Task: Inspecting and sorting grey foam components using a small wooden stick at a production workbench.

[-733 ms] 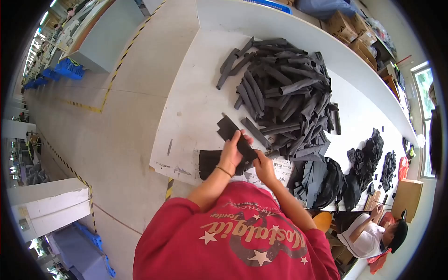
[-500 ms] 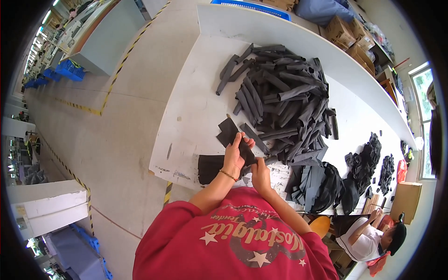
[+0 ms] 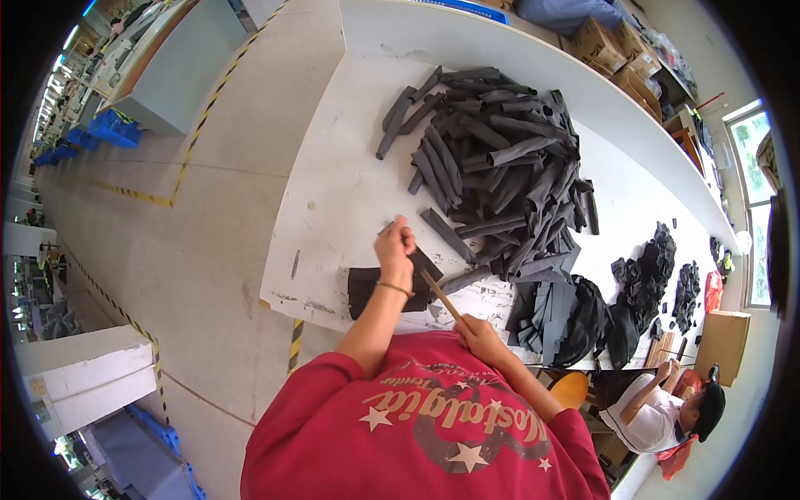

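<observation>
My left hand is closed on a dark fabric piece, above the front left part of the white table. A thin wooden stick runs from that fabric down to my right hand, which grips its near end close to my body. The stick's far part is hidden by the fabric and my left hand. Beside and below my left wrist lies a flat black fabric stack, partly covered by my forearm. Beyond my hands spreads a big heap of rolled dark fabric tubes, with one loose tube nearest my left hand.
Flat fabric pieces and crumpled black bundles lie along the right of the white table. A raised white board borders its far side. Another person sits at the lower right. Cardboard boxes stand behind.
My hands have moved apart: the left went up and left with the fabric, the right slightly down and right. More of the wooden stick now shows between them.
</observation>
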Available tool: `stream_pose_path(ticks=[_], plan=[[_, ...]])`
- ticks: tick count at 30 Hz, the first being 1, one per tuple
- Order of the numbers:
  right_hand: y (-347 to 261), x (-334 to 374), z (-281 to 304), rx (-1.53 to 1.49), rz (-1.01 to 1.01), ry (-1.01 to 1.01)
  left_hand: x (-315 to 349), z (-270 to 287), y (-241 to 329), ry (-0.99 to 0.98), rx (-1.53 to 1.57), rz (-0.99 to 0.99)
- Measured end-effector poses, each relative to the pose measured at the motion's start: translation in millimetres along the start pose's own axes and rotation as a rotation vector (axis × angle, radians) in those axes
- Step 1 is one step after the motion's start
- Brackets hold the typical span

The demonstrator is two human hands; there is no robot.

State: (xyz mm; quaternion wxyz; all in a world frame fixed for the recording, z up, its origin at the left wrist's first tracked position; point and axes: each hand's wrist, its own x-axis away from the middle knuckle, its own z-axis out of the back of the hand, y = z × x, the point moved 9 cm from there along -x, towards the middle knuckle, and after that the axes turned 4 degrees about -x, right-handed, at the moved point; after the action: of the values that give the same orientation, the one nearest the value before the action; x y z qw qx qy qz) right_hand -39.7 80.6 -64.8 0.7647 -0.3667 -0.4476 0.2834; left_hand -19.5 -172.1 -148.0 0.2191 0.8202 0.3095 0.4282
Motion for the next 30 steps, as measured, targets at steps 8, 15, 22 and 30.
stream_pose_path(ticks=[8, 15, 22, 30], plan=[[-31.1, 66.5, 67.0, -0.033, -0.095, -0.067, -24.6, -8.2, 62.7, -0.046, 0.128, -0.089], [-31.0, 44.5, 82.1, -0.086, -0.053, 0.062, 42.5, -41.3, -7.9, 0.018, -0.231, 0.442], [-26.6, 61.1, 60.7, -0.092, -0.077, -0.045, 23.8, -94.2, -42.9, -0.552, 0.43, 0.66], [-65.1, 16.3, 82.4, -0.122, 0.307, 0.478, 16.7, -101.8, -27.3, -0.183, 0.231, 0.309]])
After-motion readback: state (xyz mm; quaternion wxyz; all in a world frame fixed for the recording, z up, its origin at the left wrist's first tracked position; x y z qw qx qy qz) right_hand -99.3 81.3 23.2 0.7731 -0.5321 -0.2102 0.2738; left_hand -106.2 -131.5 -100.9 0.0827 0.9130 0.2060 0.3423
